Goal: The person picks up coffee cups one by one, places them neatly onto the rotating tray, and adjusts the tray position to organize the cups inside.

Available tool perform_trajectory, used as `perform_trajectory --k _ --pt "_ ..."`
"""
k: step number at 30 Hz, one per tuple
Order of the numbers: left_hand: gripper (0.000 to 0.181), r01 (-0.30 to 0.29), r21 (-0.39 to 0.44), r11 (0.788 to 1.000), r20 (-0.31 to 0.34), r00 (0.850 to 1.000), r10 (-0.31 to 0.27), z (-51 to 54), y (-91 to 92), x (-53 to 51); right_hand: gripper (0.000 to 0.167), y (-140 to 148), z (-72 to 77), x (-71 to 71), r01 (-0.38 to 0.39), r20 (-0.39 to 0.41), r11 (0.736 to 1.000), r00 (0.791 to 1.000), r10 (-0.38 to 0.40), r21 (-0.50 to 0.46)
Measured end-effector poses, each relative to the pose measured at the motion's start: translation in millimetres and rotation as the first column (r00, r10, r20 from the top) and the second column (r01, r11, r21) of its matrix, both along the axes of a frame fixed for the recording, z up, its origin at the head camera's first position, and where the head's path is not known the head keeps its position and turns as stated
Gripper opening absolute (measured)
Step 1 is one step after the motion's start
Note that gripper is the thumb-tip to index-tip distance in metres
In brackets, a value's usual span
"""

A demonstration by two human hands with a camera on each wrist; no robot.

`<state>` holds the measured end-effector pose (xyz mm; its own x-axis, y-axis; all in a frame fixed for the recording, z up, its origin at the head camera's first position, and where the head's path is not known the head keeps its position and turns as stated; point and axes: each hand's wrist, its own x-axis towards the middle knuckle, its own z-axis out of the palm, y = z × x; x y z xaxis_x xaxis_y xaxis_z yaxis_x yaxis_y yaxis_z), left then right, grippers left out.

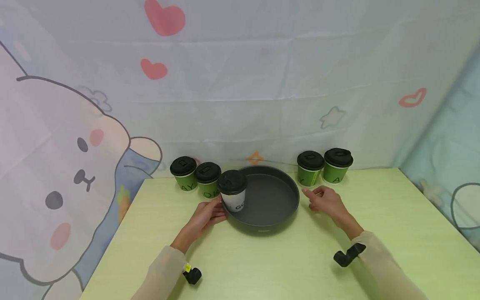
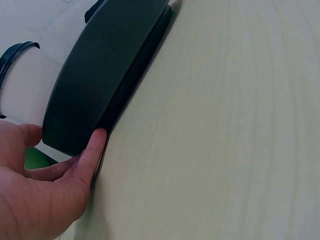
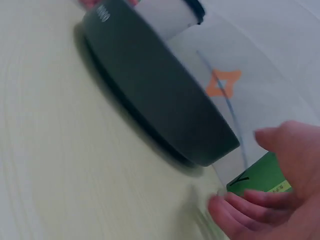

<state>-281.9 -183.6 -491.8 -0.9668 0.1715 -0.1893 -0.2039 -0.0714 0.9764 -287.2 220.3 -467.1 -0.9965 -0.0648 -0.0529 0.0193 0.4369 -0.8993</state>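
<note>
A round dark grey baking pan lies on the table. Inside it, at the left, stands a white paper cup with a black lid and printed letters. My left hand holds the pan's left side; in the left wrist view its thumb is at the rim and its fingers reach the lower edge. Off the pan's right side, my right hand is apart from it, with fingers loosely bent and nothing between them. A green cup shows behind that hand in the right wrist view.
Two green lidded cups, one outer and one inner, stand left of the pan. To its right are two more, one nearer and one farther. A printed cloth hangs behind the table.
</note>
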Motion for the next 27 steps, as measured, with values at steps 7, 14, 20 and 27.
perform_trajectory --k 7,14,20,27 --pt "0.049 -0.014 0.007 1.0 -0.003 1.0 0.014 -0.6 0.2 -1.0 0.085 -4.8 10.1 -11.2 0.266 -0.339 0.942 0.922 -0.187 0.204" --pt "0.051 -0.02 0.005 1.0 0.003 1.0 0.02 -0.7 1.4 -1.2 0.104 -11.1 25.4 -30.1 0.289 -0.429 0.931 0.887 -0.173 0.223" --pt "0.049 -0.031 0.012 0.999 0.017 0.999 0.031 1.2 2.3 -0.9 0.111 -16.2 36.6 -44.1 0.27 -0.336 0.921 0.927 -0.169 0.281" --pt "0.051 -0.021 0.012 1.0 0.019 1.0 0.021 3.8 1.1 2.1 0.111 -20.8 41.1 -54.2 0.24 -0.289 0.923 0.945 -0.151 0.3"
